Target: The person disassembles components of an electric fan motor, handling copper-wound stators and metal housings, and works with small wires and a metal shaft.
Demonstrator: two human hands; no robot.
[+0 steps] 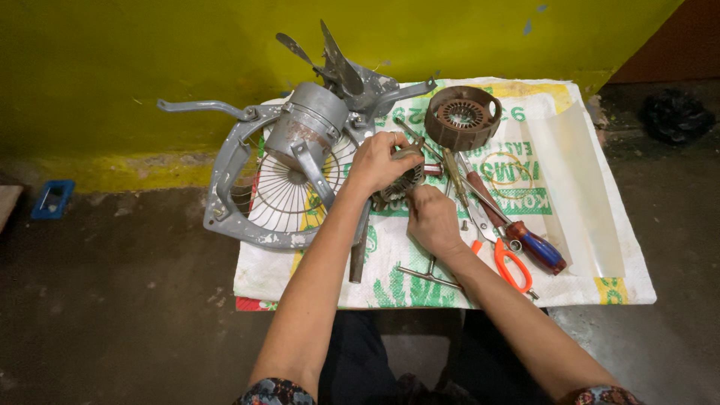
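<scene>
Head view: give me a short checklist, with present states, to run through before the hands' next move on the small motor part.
1. Left hand has a grip on the motor part: ok.
2. Right hand is at the part's lower edge: ok; its hold: cannot tell.
3. Part over the printed sack, not the bare floor: ok.
4. Scissors and screwdriver close beside the right hand: ok.
5. Fan frame apart from both hands: ok.
</scene>
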